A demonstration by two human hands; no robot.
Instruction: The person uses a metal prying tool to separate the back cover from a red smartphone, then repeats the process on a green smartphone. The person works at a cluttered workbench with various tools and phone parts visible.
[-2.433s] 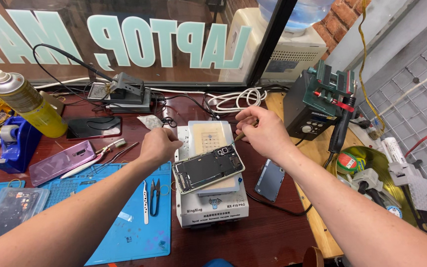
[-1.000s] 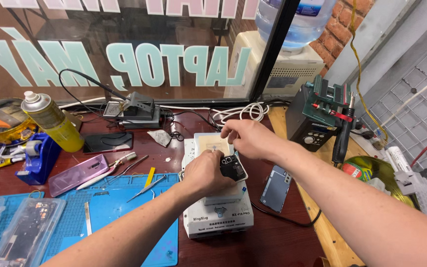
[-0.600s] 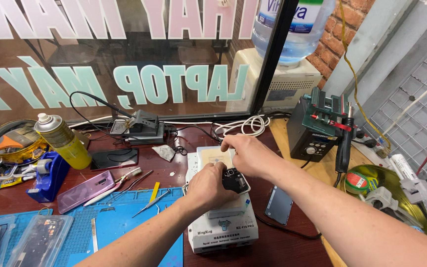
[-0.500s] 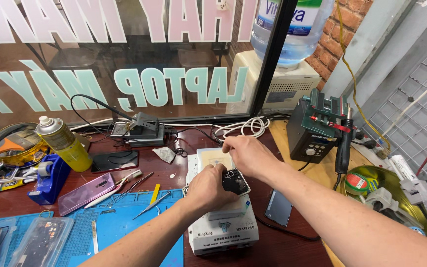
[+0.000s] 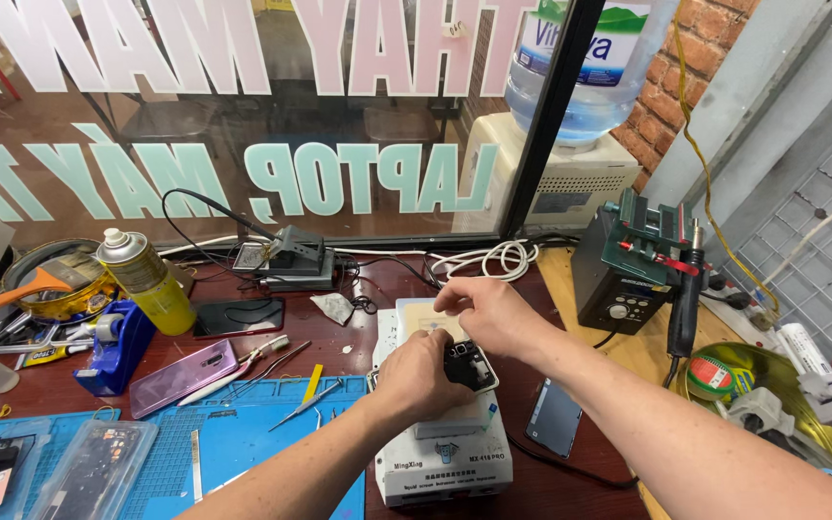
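Note:
A dark phone [image 5: 467, 365] lies on top of a white box-shaped heating machine [image 5: 440, 453] at the middle of the bench. My left hand [image 5: 418, 378] is curled over the phone's near end and presses on it. My right hand [image 5: 489, 310] reaches across the machine's pale top plate [image 5: 414, 319], fingers bent, touching the phone's far edge. Most of the phone is hidden under both hands.
A blue work mat [image 5: 233, 445] with tweezers [image 5: 306, 404] lies at left. A purple phone [image 5: 182, 377], a black phone [image 5: 239, 316], a yellow spray can [image 5: 146, 280] and a blue tape dispenser [image 5: 116, 350] stand beyond. Another phone [image 5: 556, 418], a soldering station [image 5: 636, 272] and solder tin [image 5: 714, 374] are at right.
My left hand moved from the machine's left side onto the phone and closed over it. My right hand came down to the phone's far edge. The camera view rose and shifted.

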